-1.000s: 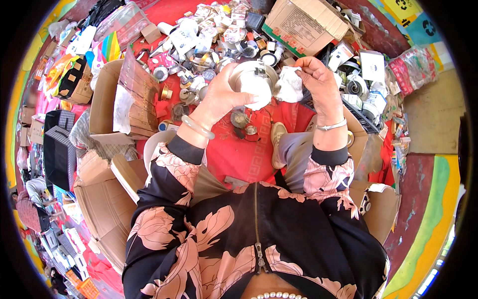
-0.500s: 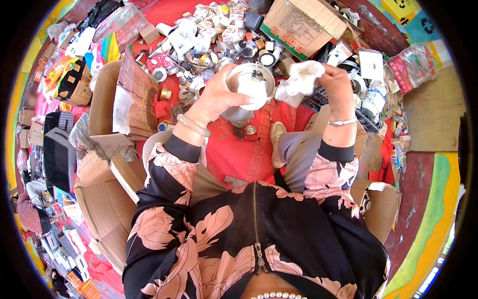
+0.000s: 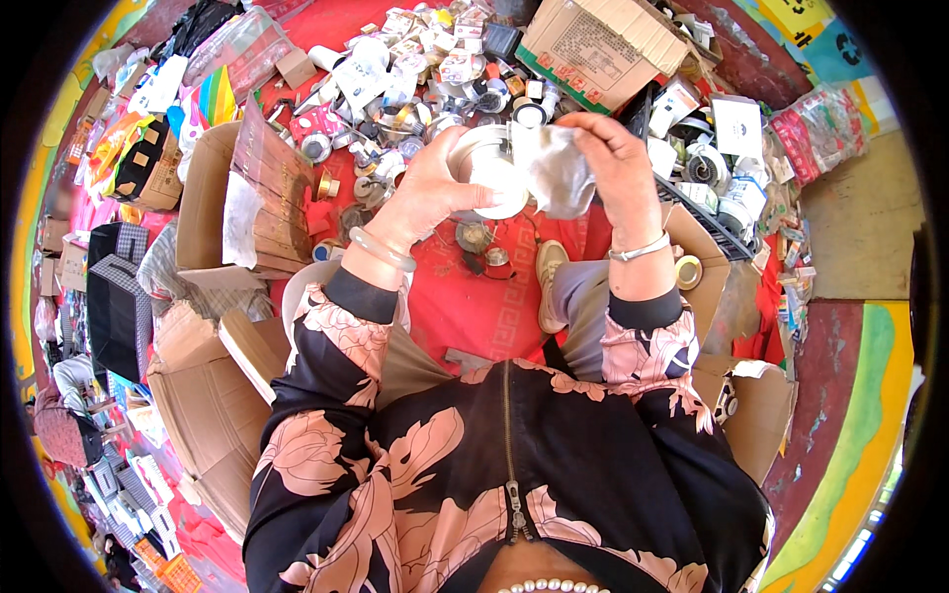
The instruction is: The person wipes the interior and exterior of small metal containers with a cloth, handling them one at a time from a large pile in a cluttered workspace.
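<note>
My left hand [image 3: 423, 198] is wrapped round the side of a round white lamp fitting, like a recessed downlight [image 3: 478, 150], thumb over its near edge. In my right hand [image 3: 625, 178] a thin white cloth [image 3: 559, 176] is pinched between thumb and fingers. The cloth hangs over the fitting's right side and hides part of it; whether it touches the rim I cannot tell. Both hands are raised above my knees, in front of a heap of loose lamp parts [image 3: 410, 119].
A closed cardboard box [image 3: 601, 54] stands behind the heap. To the right is a dark crate [image 3: 707, 210] of round fittings and small boxes. Open cartons [image 3: 213, 198] flank me on the left. A tape roll [image 3: 688, 272] lies in the carton by my right wrist.
My right hand has moved left, bringing the cloth from beside the lamp fitting to its right side. The cloth now hangs more spread out. My left hand has hardly moved.
</note>
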The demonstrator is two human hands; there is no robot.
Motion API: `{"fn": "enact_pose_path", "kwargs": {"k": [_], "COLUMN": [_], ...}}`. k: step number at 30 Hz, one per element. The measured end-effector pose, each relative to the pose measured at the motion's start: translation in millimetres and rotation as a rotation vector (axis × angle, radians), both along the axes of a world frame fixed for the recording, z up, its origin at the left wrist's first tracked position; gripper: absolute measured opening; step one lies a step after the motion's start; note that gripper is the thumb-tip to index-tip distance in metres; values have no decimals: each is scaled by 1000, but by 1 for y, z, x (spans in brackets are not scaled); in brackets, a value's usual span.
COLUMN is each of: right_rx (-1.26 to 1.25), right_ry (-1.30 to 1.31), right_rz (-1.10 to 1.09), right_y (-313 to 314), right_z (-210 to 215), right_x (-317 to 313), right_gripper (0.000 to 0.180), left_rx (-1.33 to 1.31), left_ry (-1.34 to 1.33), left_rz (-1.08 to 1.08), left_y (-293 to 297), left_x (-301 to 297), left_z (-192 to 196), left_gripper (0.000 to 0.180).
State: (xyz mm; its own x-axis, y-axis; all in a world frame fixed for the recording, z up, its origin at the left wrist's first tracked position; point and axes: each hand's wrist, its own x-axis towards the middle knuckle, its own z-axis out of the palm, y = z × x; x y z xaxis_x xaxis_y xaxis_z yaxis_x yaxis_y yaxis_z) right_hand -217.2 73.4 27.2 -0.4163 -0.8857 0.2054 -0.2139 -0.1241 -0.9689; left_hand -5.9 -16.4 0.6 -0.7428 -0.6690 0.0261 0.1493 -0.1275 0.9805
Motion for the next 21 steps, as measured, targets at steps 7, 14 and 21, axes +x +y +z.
{"fn": "enact_pose_path", "kwargs": {"k": [7,14,21], "right_rx": [-67,-11,84], "right_ry": [540,891,695], "right_rz": [-3,48,80], "right_y": [1,10,7], "right_z": [-1,16,11], "right_x": [14,18,14], "right_gripper": [16,14,13], "left_rx": [-20,-124,-379], "left_ry": [3,-18,-152], "left_rz": [-6,78,44], "left_y": [0,-1,0], "left_x": [0,0,2], "left_z": [-2,-6,-2], "left_gripper": [73,69,66]}}
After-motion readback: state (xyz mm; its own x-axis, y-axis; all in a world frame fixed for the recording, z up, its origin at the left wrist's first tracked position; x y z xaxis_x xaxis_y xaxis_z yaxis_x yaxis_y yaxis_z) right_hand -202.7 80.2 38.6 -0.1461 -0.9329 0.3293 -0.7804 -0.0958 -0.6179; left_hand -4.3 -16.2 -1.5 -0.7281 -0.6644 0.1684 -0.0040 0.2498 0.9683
